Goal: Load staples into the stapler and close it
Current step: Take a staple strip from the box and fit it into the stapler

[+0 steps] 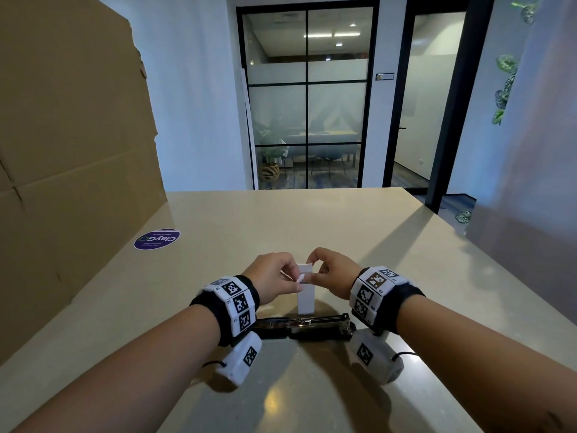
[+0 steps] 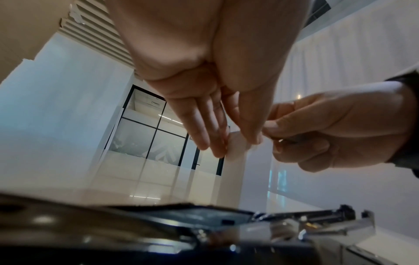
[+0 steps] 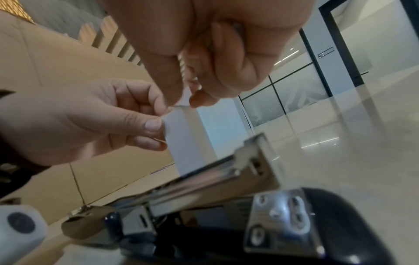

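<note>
The left wrist band (image 1: 232,303) covers the left end of the stapler (image 1: 307,326) in the head view. Fingers of both hands (image 1: 274,271) hide the top of the white box (image 1: 305,296) — whether it is open cannot be told. The wrist views blur the stapler's near parts, and no staples can be made out. Both forearms run off the bottom edge.

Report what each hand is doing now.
Left hand: pinching the white box's top flap.
Right hand: pinching the box's top too.
</note>
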`<act>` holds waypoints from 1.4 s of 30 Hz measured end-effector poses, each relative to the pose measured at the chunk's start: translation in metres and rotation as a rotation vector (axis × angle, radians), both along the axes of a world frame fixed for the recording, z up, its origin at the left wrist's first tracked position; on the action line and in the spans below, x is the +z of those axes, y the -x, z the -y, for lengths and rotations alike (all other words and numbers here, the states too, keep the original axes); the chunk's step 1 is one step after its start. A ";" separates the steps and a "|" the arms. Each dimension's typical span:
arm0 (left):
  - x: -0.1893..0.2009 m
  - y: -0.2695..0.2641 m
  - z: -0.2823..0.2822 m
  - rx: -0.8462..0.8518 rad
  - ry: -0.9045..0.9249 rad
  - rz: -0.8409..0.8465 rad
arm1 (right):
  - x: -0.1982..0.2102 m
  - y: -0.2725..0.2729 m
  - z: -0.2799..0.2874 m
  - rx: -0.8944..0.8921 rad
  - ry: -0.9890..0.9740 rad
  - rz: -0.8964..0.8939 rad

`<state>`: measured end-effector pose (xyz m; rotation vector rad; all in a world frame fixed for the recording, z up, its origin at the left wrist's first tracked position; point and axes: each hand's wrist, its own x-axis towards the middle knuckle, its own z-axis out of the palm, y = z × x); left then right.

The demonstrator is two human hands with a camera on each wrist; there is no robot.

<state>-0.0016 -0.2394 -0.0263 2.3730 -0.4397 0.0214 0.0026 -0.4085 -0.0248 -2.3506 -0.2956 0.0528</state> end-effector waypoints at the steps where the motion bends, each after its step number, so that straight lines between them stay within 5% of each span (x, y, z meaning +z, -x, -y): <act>1: 0.000 0.000 0.000 0.010 0.000 -0.001 | 0.000 0.000 0.000 -0.007 -0.018 0.003; 31: 0.004 -0.003 0.001 -0.031 -0.024 -0.051 | 0.006 0.003 -0.002 0.043 0.129 0.125; 42: 0.004 -0.004 0.003 -0.039 -0.120 0.019 | 0.015 0.016 -0.003 0.098 0.458 0.218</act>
